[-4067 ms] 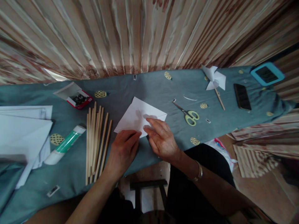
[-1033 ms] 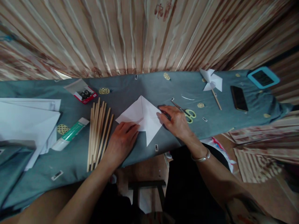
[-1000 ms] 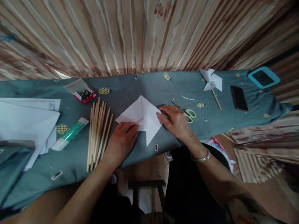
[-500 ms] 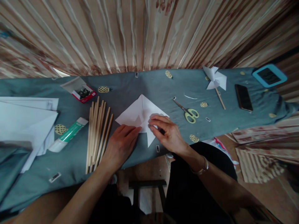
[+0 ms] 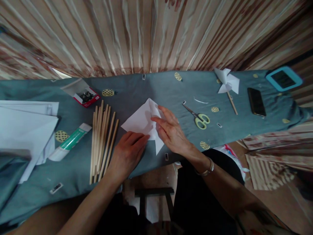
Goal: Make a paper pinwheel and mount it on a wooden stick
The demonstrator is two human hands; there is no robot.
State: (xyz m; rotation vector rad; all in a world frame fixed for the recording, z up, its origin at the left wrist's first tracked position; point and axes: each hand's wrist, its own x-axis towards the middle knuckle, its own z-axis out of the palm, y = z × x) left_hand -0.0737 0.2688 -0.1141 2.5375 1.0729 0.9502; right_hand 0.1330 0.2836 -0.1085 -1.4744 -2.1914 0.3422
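Observation:
A white sheet of paper (image 5: 139, 119), cut and partly folded, lies on the cloth in front of me. My left hand (image 5: 128, 151) pinches its lower left edge, thumb and fingers together. The paper's right side is bent over toward the middle, and my right hand (image 5: 170, 130) holds that flap with its fingers at the fold. The right thumb is partly hidden. Beside my left hand lies a bundle of wooden sticks (image 5: 101, 140). Scissors with green handles (image 5: 201, 120) rest to the right of my right hand.
On the patterned blue-green cloth (image 5: 166, 88) are an open box of small dark metal pieces (image 5: 86, 97), a green and white tube (image 5: 70, 142) and stacked white paper (image 5: 24, 127). Farther right lie a paper pinwheel (image 5: 228, 81), a phone (image 5: 256, 101) and a blue-framed tablet (image 5: 283, 79).
My right hand has moved up and brought the paper's right corner over toward the middle. My left hand stays at the lower left edge. The view has shifted slightly.

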